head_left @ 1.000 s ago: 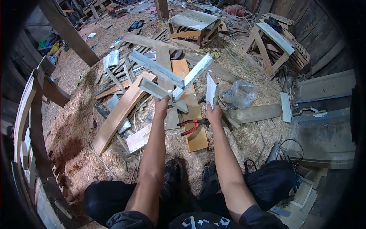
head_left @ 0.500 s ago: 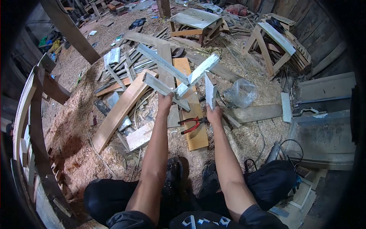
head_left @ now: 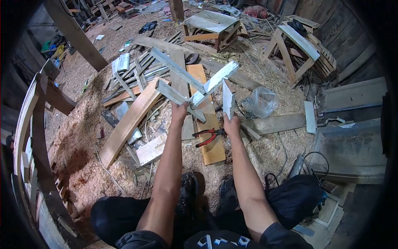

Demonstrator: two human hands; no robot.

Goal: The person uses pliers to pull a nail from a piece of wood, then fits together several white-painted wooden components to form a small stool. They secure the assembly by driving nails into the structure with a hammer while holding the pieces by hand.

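My left hand (head_left: pixel 179 113) is closed on a joined frame of pale wooden strips (head_left: pixel 177 69), whose pieces cross and spread away from me at angles. In my right hand (head_left: pixel 232 125) a short, whitish wooden piece (head_left: pixel 227 98) stands nearly upright, gripped at its lower end. It is close to the right side of the frame, with a gap between them. Below and between my hands, red-handled pliers (head_left: pixel 210 137) lie across a yellowish board (head_left: pixel 214 154), their jaws pointing toward my right hand.
A long brown plank (head_left: pixel 128 124) lies to the left, near a pile of thin wood strips (head_left: pixel 139 70). A clear plastic bag (head_left: pixel 263 103) rests right of my hands. A low wooden table (head_left: pixel 211 21) and a slanted trestle (head_left: pixel 298 41) stand farther back. Shavings cover the ground.
Both hands hold the same wooden pieces in almost the same place. The view has shifted very slightly.
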